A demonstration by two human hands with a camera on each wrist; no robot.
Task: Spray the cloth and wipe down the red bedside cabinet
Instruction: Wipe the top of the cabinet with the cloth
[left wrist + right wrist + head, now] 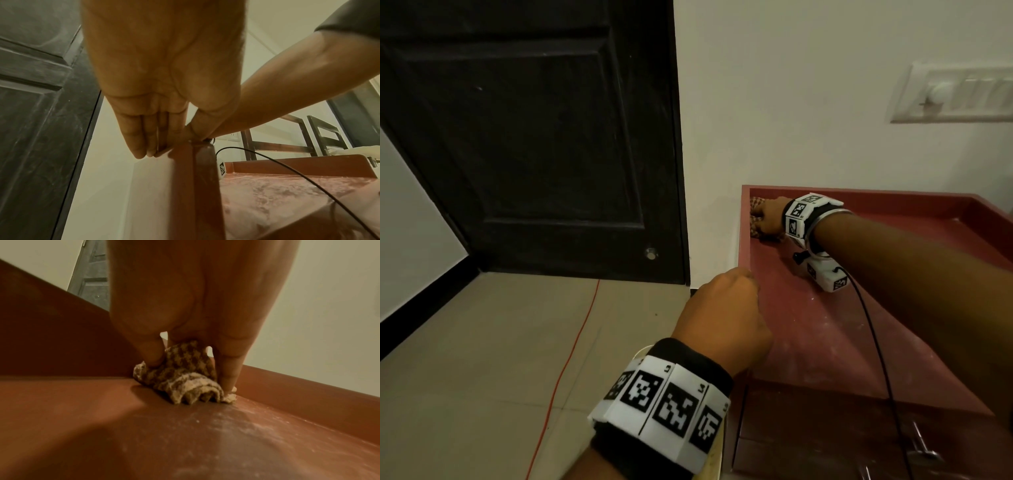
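Note:
The red bedside cabinet (842, 342) has a flat top with a raised rim and pale dusty smears on it. My right hand (758, 222) reaches to its far left corner and grips a bunched brown-and-cream checked cloth (755, 210). In the right wrist view the thumb and fingers (228, 374) press the cloth (185, 378) down into the corner of the cabinet top (185, 443). My left hand (746, 279) holds the cabinet's left rim (193, 178). Its fingers (139, 138) lie down the outer side and the thumb sits on the rim. No spray bottle is in view.
A black door (534, 137) stands left of the cabinet, with tiled floor (482, 359) in front of it. A white switch plate (959, 92) is on the wall behind. A black cable (876, 342) crosses the cabinet top. Metal drawer handles (921, 442) show on the front.

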